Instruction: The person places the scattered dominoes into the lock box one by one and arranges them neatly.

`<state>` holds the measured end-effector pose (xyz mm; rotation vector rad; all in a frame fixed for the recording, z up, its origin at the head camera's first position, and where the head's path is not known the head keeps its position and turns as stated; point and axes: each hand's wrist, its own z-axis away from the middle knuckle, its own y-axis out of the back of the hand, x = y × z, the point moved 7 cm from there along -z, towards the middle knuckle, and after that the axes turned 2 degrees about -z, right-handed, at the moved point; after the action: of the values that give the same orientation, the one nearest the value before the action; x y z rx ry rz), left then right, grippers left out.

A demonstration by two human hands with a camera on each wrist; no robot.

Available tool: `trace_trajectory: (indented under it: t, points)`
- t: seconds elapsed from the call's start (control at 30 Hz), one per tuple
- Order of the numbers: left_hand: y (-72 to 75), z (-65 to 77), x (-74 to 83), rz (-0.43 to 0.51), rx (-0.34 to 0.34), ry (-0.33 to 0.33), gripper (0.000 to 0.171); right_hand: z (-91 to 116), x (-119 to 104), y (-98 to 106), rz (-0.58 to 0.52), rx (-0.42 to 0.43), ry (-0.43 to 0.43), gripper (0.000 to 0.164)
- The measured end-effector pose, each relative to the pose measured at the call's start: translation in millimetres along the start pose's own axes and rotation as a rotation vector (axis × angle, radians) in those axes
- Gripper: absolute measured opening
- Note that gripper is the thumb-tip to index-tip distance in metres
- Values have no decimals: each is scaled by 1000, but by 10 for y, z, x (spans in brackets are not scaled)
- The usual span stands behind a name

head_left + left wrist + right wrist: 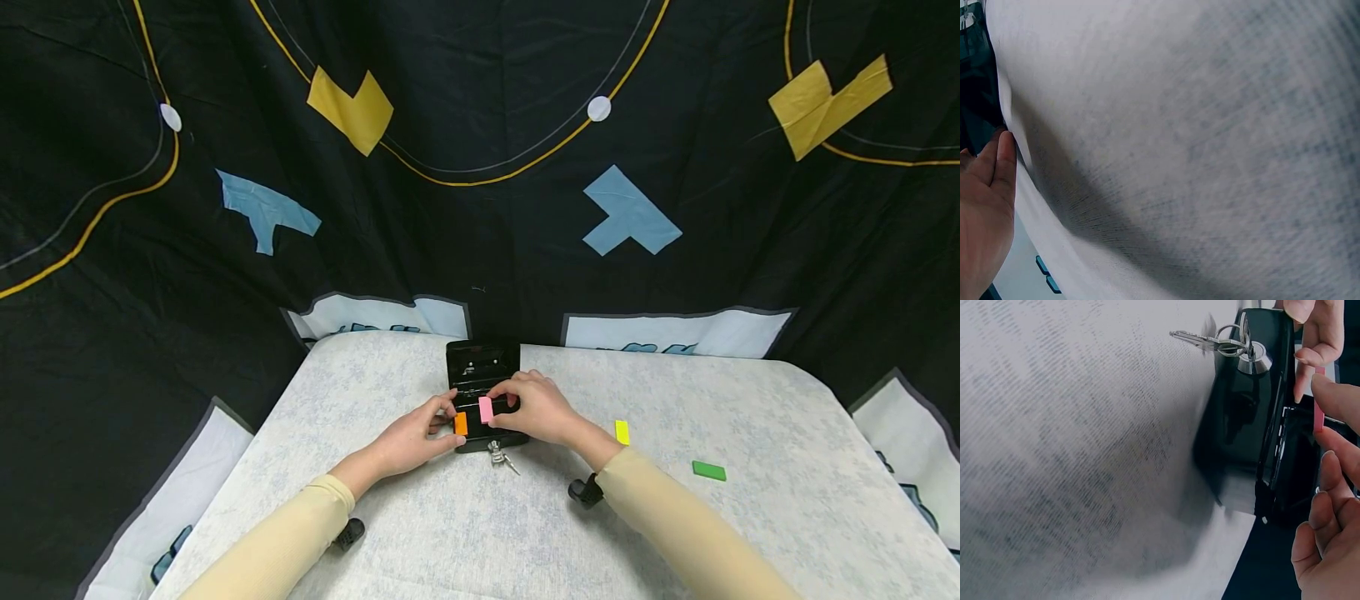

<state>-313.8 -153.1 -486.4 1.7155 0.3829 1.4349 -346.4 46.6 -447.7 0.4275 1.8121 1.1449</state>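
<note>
Right hand (540, 407) pinches a pink block (486, 409) between thumb and fingers at the interior of an open black box (471, 447). Left hand (412, 437) lies at the box's left side, thumb and fingers apart about an orange block (461, 424); whether it grips that block cannot be told. Keys (497, 457) hang at the box's front, just nearer than the hands. Beneath both hands spreads the counter (435, 542), covered in pale cloth mottled blue-grey. Right of the right hand, beyond its forearm, rest a yellow block (622, 432) and, farther out, a green block (708, 471). Past the fingers stands the raised lid (483, 354). Behind everything rises a black drape (480, 242) with looping gold and grey lines, white discs and angular yellow and blue patches.
</note>
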Motion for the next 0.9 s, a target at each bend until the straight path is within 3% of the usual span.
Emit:
trace_trajectory:
  t: [0.9]
  points:
    - [-2, -1, -13, 6, -12, 6, 40, -163, -79, -192, 95, -42, 16, 39]
